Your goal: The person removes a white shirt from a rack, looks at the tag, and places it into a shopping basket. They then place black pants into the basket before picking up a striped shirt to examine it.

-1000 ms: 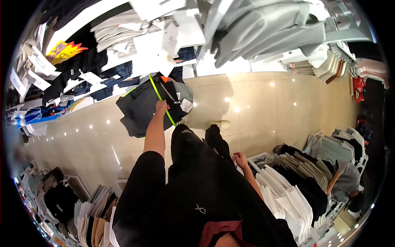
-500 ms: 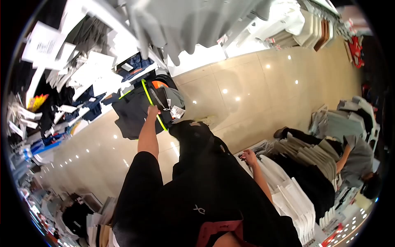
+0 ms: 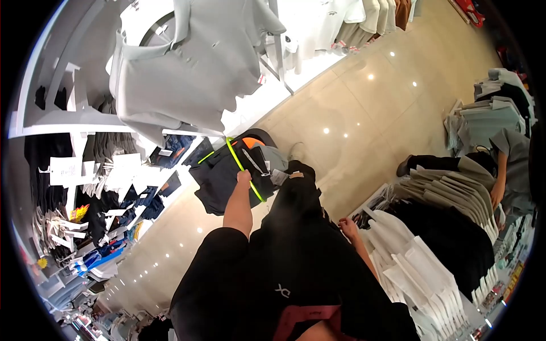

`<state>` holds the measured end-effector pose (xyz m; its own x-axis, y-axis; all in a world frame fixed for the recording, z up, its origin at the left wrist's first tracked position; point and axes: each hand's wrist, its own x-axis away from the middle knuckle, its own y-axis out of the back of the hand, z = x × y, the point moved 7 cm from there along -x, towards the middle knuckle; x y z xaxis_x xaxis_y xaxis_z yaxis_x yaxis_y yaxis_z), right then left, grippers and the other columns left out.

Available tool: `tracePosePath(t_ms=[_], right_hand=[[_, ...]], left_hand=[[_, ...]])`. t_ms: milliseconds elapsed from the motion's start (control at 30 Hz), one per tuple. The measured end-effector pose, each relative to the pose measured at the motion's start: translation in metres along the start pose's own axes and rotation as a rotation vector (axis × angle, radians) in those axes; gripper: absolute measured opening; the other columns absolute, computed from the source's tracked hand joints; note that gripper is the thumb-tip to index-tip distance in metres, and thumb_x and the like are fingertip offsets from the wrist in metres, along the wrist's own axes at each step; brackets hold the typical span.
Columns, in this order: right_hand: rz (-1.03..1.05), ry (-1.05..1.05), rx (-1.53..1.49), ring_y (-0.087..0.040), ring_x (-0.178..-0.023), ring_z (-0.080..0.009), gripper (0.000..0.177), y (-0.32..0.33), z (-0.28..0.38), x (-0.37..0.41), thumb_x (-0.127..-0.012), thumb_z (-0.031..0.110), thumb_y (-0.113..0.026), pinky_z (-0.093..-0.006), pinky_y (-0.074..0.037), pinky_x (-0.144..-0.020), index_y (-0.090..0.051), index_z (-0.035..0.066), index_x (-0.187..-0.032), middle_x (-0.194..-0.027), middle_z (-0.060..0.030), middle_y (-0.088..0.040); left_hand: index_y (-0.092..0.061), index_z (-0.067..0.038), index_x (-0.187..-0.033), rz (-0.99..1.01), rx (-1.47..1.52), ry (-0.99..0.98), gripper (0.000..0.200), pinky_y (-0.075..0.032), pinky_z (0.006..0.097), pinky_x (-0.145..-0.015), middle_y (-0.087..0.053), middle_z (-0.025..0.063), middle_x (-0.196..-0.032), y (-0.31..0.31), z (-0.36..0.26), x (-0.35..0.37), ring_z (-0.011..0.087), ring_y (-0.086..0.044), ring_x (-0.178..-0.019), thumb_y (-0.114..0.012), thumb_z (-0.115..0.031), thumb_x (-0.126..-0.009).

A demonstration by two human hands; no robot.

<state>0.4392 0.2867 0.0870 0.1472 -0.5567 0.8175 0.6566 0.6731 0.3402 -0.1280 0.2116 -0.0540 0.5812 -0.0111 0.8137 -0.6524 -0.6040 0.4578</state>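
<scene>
A clothing shop with a glossy beige floor. Head view: the left hand is clamped on the neon-green strap of a dark fabric bag full of garments. The bag looks soft, saggy and probably fairly heavy, best carried by that strap. It hangs near the person, left of centre. The right hand touches folded white shirts, well apart from the bag — gripping or not, I cannot tell.

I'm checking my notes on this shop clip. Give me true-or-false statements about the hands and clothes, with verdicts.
1. The left hand grips a bundle of dark garments crossed by a neon-green strap. True.
2. The right hand rests on that bundle. False: it is by the folded white garments, apart from the bundle.
3. The floor is dark carpet. False: it is glossy beige tile.
4. A grey top hangs overhead. True.
</scene>
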Motion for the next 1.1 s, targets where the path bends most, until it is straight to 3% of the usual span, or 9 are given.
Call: tracePosePath(t_ms=[100,200,400,567,700,733,867,1067,1100], right_hand=[[0.028,0.035,0.089,-0.067,-0.086,-0.0250,0.027,0.012,0.000,-0.010,-0.089,0.013,-0.052,-0.0345,-0.052,-0.077,-0.060,-0.003,-0.108,-0.092,-0.0176,-0.069],[0.054,0.019,0.144,-0.068,-0.084,-0.0247,0.027,0.045,0.032,-0.014,-0.088,0.012,-0.051,-0.0350,-0.054,-0.076,-0.059,-0.005,-0.107,-0.091,-0.0191,-0.068],[0.140,0.065,0.145,-0.067,-0.081,-0.0230,0.027,0.127,0.065,-0.082,-0.090,0.015,-0.053,-0.0330,-0.053,-0.061,-0.058,-0.001,-0.112,-0.095,-0.0164,-0.067],[0.071,0.103,0.098,-0.067,-0.081,-0.0193,0.030,0.245,0.080,-0.159,-0.087,0.020,-0.053,-0.0325,-0.052,-0.074,-0.062,-0.003,-0.105,-0.084,-0.0131,-0.069],[-0.011,0.195,0.070,-0.066,-0.082,-0.0170,0.021,0.361,0.153,-0.188,-0.093,0.014,-0.051,-0.0288,-0.051,-0.065,-0.059,0.000,-0.107,-0.089,-0.0105,-0.067],[-0.044,0.191,0.005,-0.066,-0.083,-0.0175,0.021,0.387,0.159,-0.199,-0.093,0.014,-0.051,-0.0288,-0.051,-0.065,-0.059,0.001,-0.107,-0.090,-0.0103,-0.067],[-0.126,0.079,-0.179,-0.065,-0.088,-0.0184,0.025,0.452,0.155,-0.221,-0.093,0.017,-0.052,-0.0297,-0.049,-0.069,-0.055,0.004,-0.114,-0.096,-0.0083,-0.066],[0.075,0.029,-0.001,-0.065,-0.089,-0.0198,0.024,0.487,0.086,-0.264,-0.093,0.019,-0.053,-0.0315,-0.049,-0.071,-0.058,0.003,-0.111,-0.092,-0.0103,-0.066],[0.082,0.084,0.232,-0.065,-0.089,-0.0224,0.025,0.500,0.085,-0.269,-0.092,0.020,-0.054,-0.0340,-0.050,-0.073,-0.060,0.003,-0.109,-0.092,-0.0119,-0.067]], left_hand=[[-0.057,0.010,-0.111,-0.329,-0.181,0.154,0.045,-0.052,0.0407,-0.082,-0.065,0.0201,-0.102,-0.017,-0.016,0.025,0.0332,-0.065,-0.086,-0.059,-0.029,-0.087],[-0.059,0.007,-0.113,-0.197,-0.199,0.017,0.049,-0.048,0.0409,-0.092,-0.064,0.0222,-0.112,-0.066,-0.022,0.008,0.0351,-0.061,-0.106,-0.060,-0.034,-0.086],[-0.061,0.004,-0.115,-0.079,-0.037,0.037,0.046,-0.047,0.0436,-0.092,-0.061,0.0238,-0.118,-0.131,-0.059,0.064,0.0364,-0.058,-0.112,-0.059,-0.034,-0.090],[-0.060,0.004,-0.116,-0.153,-0.176,0.048,0.048,-0.047,0.0436,-0.093,-0.059,0.0237,-0.120,-0.178,-0.100,0.097,0.0371,-0.057,-0.113,-0.057,-0.036,-0.090],[-0.061,0.004,-0.115,-0.138,-0.104,0.091,0.052,-0.047,0.0437,-0.093,-0.059,0.0239,-0.121,-0.230,-0.108,0.088,0.0356,-0.057,-0.113,-0.058,-0.041,-0.089],[-0.060,0.005,-0.116,-0.120,-0.292,0.051,0.053,-0.045,0.0432,-0.096,-0.058,0.0245,-0.122,-0.237,-0.125,0.099,0.0360,-0.056,-0.116,-0.058,-0.040,-0.089],[-0.056,0.004,-0.123,-0.121,-0.258,0.108,0.055,-0.040,0.0435,-0.103,-0.050,0.0263,-0.132,-0.277,-0.138,0.106,0.0390,-0.047,-0.124,-0.057,-0.039,-0.089],[-0.055,0.003,-0.125,-0.130,-0.190,0.170,0.055,-0.042,0.0412,-0.100,-0.052,0.0244,-0.131,-0.328,-0.150,0.111,0.0364,-0.052,-0.121,-0.058,-0.037,-0.089],[-0.056,0.003,-0.124,-0.162,-0.217,0.183,0.055,-0.043,0.0414,-0.100,-0.052,0.0244,-0.131,-0.334,-0.162,0.122,0.0356,-0.052,-0.121,-0.058,-0.037,-0.088]])
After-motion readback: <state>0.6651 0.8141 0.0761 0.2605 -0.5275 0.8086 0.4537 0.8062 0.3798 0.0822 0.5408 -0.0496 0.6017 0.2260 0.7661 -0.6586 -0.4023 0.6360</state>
